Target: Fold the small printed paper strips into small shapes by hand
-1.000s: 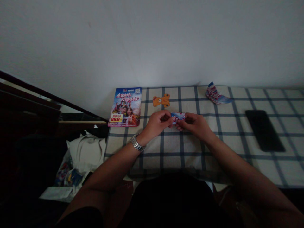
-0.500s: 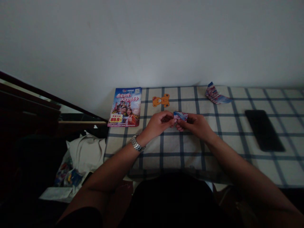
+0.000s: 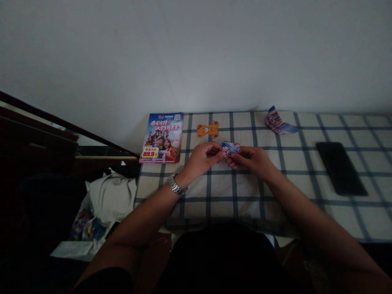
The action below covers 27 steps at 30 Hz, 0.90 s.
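A small folded piece of printed paper (image 3: 230, 148), blue, white and pink-red, is held up above the checked cloth. My left hand (image 3: 206, 157) pinches its left edge, a metal watch on the wrist. On the other side, my right hand (image 3: 250, 160) grips the paper between thumb and fingers. The lower part of the paper is covered by the fingertips. Behind the hands lies a flat orange bear figure (image 3: 208, 130). A stack of printed flyers (image 3: 162, 139) rests to the left of my left hand.
At the back right a folded, printed paper (image 3: 280, 124) stands partly upright near the wall. Farther right lies a black phone (image 3: 341, 168). The checked cloth (image 3: 196, 208) covers the surface. White bags (image 3: 113, 196) sit lower at the left, beside a dark wooden rail (image 3: 67, 126).
The folded paper has shifted slightly left and been turned in my fingers, so more of its patterned face shows. Both hands keep hold; everything else stays put.
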{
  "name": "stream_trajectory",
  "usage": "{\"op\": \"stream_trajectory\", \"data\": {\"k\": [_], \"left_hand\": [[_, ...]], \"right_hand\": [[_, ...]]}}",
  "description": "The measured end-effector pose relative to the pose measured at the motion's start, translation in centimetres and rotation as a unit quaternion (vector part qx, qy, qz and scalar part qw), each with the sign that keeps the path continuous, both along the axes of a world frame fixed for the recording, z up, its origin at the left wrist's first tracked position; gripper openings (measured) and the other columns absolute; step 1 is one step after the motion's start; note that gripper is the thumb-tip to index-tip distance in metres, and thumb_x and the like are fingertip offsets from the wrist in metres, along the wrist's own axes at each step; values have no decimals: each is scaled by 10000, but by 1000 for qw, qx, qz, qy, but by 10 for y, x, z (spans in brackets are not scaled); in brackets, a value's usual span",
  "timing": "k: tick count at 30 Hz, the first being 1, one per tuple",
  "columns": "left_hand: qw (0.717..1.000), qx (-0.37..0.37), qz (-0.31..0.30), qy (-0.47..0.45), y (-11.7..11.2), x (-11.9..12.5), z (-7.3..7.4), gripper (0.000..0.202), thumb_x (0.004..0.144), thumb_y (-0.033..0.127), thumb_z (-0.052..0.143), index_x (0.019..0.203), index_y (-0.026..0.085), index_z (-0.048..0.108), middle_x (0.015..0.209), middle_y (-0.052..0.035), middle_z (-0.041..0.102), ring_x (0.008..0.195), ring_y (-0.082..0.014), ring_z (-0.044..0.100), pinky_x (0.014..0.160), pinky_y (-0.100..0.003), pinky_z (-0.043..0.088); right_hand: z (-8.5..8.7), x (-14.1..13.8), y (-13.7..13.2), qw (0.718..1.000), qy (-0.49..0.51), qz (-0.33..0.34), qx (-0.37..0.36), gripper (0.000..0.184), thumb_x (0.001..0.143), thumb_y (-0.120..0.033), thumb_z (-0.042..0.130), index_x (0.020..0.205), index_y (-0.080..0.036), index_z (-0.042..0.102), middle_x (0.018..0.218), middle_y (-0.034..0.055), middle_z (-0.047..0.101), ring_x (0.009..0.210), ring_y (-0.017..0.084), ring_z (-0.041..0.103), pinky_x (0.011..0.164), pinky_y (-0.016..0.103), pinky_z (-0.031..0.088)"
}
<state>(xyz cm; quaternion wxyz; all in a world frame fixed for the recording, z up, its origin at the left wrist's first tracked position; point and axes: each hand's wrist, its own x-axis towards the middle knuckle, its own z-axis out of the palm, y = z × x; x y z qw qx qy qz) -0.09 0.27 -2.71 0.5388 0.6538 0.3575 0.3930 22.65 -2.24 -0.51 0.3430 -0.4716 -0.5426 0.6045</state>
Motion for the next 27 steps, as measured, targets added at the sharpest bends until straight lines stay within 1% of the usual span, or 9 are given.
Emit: {"op": "stream_trajectory", "data": {"k": [6, 10, 12, 14, 17, 21, 27], "left_hand": [[1000, 15, 1, 3, -1, 0, 0, 243, 973, 430, 711, 986, 191, 669, 833, -16, 719, 705, -118, 675, 697, -252, 569], [1000, 19, -3, 11, -1, 1, 1, 282, 984, 470, 693, 978, 189, 661, 804, -14, 709, 685, -119, 666, 680, -246, 562], [1000, 15, 10, 9, -1, 1, 2, 312, 985, 495, 685, 973, 183, 660, 807, -16, 706, 681, -122, 665, 670, -244, 558], [999, 21, 33, 9, -1, 1, 3, 330, 973, 510, 697, 976, 182, 666, 849, -26, 713, 718, -130, 672, 678, -244, 556], [998, 40, 55, 10, -1, 1, 4, 307, 959, 488, 727, 973, 187, 673, 883, -26, 712, 768, -133, 669, 700, -241, 543], [998, 31, 55, -10, -1, 2, 5, 279, 964, 456, 729, 939, 187, 657, 821, 0, 673, 722, -118, 630, 684, -235, 516], [998, 19, 55, -17, -2, 3, 8, 311, 955, 467, 735, 879, 188, 620, 764, 18, 620, 690, -117, 589, 656, -235, 480]], "right_hand": [[-1, -2, 0, 1000, 1, -8, -3, 370, 829, -603, 815, 918, -244, 808, 891, 53, 835, 781, 238, 797, 794, 431, 706], [0, -3, -1, 1000, 6, -5, -9, 369, 834, -591, 817, 915, -232, 804, 880, 58, 834, 780, 229, 802, 789, 413, 708], [0, -3, -1, 1000, 11, 0, -9, 371, 837, -584, 819, 919, -222, 804, 884, 62, 834, 785, 226, 806, 787, 400, 707], [-1, -3, -2, 1000, 16, 9, -10, 371, 844, -575, 817, 939, -217, 806, 896, 63, 835, 793, 219, 808, 793, 390, 704], [-3, -4, -3, 1000, 18, 22, -13, 372, 855, -570, 811, 969, -216, 806, 907, 60, 836, 798, 202, 805, 797, 370, 700], [-4, -5, -3, 999, 19, 28, -15, 377, 863, -569, 804, 971, -208, 800, 905, 58, 833, 792, 190, 797, 790, 359, 696], [-5, -6, -3, 999, 28, 31, -15, 334, 880, -538, 799, 969, -216, 797, 895, 48, 828, 776, 175, 791, 789, 357, 696]]}}
